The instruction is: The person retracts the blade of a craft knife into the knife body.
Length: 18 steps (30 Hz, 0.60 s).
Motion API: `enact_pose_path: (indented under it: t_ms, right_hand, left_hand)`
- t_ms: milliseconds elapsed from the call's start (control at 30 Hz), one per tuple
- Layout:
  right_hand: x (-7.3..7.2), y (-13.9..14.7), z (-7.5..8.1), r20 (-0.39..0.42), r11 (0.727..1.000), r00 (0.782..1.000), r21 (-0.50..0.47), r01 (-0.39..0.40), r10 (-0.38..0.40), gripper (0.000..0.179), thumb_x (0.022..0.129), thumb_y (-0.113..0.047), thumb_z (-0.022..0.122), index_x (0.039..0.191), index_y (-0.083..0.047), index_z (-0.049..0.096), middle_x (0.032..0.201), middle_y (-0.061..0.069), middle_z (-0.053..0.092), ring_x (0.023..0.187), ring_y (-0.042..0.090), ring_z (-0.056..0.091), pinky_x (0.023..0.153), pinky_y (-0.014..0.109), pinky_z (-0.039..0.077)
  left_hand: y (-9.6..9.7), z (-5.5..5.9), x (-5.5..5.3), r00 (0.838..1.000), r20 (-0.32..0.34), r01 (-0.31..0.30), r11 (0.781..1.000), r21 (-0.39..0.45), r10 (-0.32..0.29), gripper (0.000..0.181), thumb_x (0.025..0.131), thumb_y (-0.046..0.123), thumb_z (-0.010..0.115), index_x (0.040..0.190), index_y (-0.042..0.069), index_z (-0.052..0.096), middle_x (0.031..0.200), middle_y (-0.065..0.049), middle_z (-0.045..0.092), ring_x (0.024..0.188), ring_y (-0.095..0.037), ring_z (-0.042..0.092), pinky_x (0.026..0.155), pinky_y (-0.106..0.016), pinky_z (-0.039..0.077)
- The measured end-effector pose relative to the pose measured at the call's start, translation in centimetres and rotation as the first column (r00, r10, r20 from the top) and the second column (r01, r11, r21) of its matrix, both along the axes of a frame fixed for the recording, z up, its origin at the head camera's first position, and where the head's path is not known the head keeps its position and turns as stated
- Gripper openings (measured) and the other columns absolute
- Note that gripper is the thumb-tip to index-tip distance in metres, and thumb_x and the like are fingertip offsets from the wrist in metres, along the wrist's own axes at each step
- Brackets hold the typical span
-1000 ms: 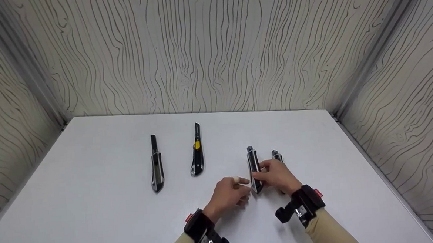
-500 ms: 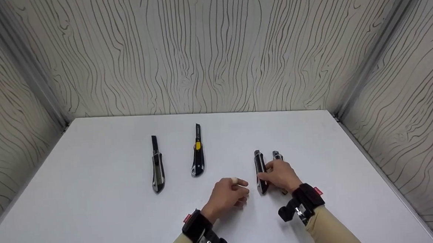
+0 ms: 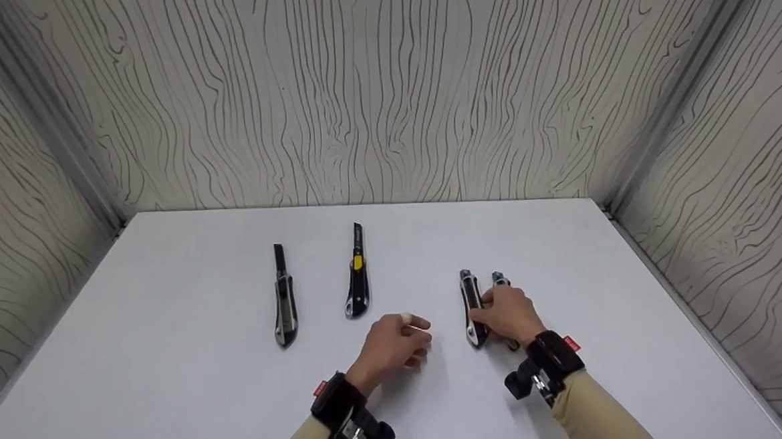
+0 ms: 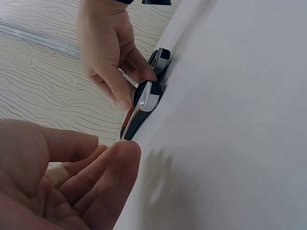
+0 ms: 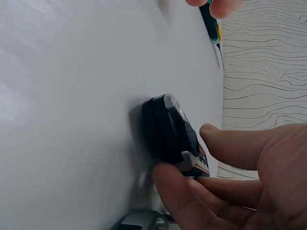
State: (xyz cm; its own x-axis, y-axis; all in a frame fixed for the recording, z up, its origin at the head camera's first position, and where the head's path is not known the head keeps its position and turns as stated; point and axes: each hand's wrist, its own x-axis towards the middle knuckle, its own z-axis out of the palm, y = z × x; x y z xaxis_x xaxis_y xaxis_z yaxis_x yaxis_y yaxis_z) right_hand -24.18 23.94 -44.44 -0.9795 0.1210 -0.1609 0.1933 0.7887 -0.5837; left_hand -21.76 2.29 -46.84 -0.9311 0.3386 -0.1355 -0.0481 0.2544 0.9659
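Observation:
My right hand (image 3: 511,313) holds a black and silver utility knife (image 3: 471,299) by its side, thumb at the near edge and fingers at the far side. The knife lies low over the white table, its nose pointing toward the back wall. Just right of it is a second utility knife (image 3: 499,279), mostly hidden under the hand. Seen from the right wrist, the held knife (image 5: 168,129) shows its dark butt end, with fingertips against its lower side. My left hand (image 3: 391,345) hovers to the left with loosely bent fingers and nothing in them; a pale band wraps one finger.
Two more utility knives lie on the left part of the white table (image 3: 186,277): a black and grey one (image 3: 285,308) and a black one with a yellow slider (image 3: 358,281). Both have dark blades extended away from me. Wood-grain panels (image 3: 358,94) enclose the table.
The right hand has brought its utility knife rightward, closer to the second one, and turned it slightly. My left hand has drawn back to the left, away from that knife.

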Motion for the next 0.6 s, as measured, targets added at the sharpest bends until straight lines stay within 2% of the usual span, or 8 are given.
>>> enact_pose_path:
  t_ms: [100,200,267,333,467,600]
  right_hand:
    - [0.1,-0.2,0.5,-0.013,0.999,1.0,0.031,-0.014,0.014,0.037,0.08,-0.025,0.065,0.107,0.001,0.062,0.075,0.006,0.063,0.051,0.015,0.058,0.044,0.026,0.045]
    - [0.1,-0.4,0.9,-0.058,0.996,0.998,0.089,-0.021,0.026,0.042,0.081,-0.027,0.064,0.112,0.001,0.059,0.08,0.006,0.064,0.054,0.014,0.056,0.047,0.025,0.043]
    - [0.0,-0.8,1.0,-0.097,0.993,0.995,0.113,-0.024,0.035,0.044,0.081,-0.028,0.063,0.115,0.0,0.058,0.086,0.006,0.064,0.059,0.014,0.055,0.051,0.026,0.042]
    - [-0.1,-1.5,1.2,-0.143,0.995,0.989,0.099,-0.029,0.043,0.044,0.081,-0.028,0.063,0.116,-0.002,0.058,0.089,0.005,0.065,0.064,0.013,0.055,0.056,0.026,0.043]
    - [-0.4,-3.5,1.1,-0.194,0.995,0.976,0.026,-0.093,0.096,0.04,0.081,-0.026,0.065,0.115,-0.005,0.06,0.083,0.002,0.066,0.064,0.012,0.056,0.06,0.027,0.045]
    - [-0.7,-5.6,0.5,-0.188,0.987,0.97,-0.027,-0.159,0.151,0.038,0.08,-0.025,0.066,0.112,-0.006,0.061,0.079,0.0,0.065,0.063,0.011,0.054,0.059,0.027,0.043]
  left_hand:
    - [-0.6,0.3,-0.2,1.0,-0.006,-0.012,1.0,-0.023,0.011,0.021,0.085,0.016,0.061,0.103,0.005,0.064,0.085,-0.01,0.069,0.068,-0.017,0.065,0.059,-0.029,0.055]
    - [-1.0,0.6,-0.3,0.999,-0.035,-0.027,0.998,-0.051,0.025,0.021,0.086,0.016,0.06,0.103,0.006,0.064,0.088,-0.007,0.067,0.071,-0.017,0.064,0.059,-0.028,0.054]
    - [-1.4,0.8,-0.5,0.996,-0.084,-0.044,0.995,-0.093,0.036,0.021,0.086,0.016,0.059,0.103,0.006,0.065,0.089,-0.004,0.067,0.072,-0.016,0.064,0.058,-0.027,0.053]
    - [-1.8,1.1,-0.7,0.985,-0.165,-0.071,0.985,-0.156,0.045,0.02,0.086,0.015,0.058,0.102,0.007,0.066,0.09,-0.002,0.067,0.073,-0.014,0.063,0.061,-0.026,0.052]
    - [-2.6,1.6,-1.5,0.952,-0.294,-0.175,0.94,-0.292,0.087,0.021,0.084,0.017,0.057,0.102,0.011,0.067,0.091,0.001,0.068,0.078,-0.013,0.062,0.068,-0.028,0.049]
    - [-3.3,2.0,-2.6,0.933,-0.312,-0.289,0.886,-0.362,0.178,0.024,0.083,0.02,0.059,0.105,0.013,0.066,0.094,0.0,0.067,0.082,-0.015,0.061,0.07,-0.031,0.048]
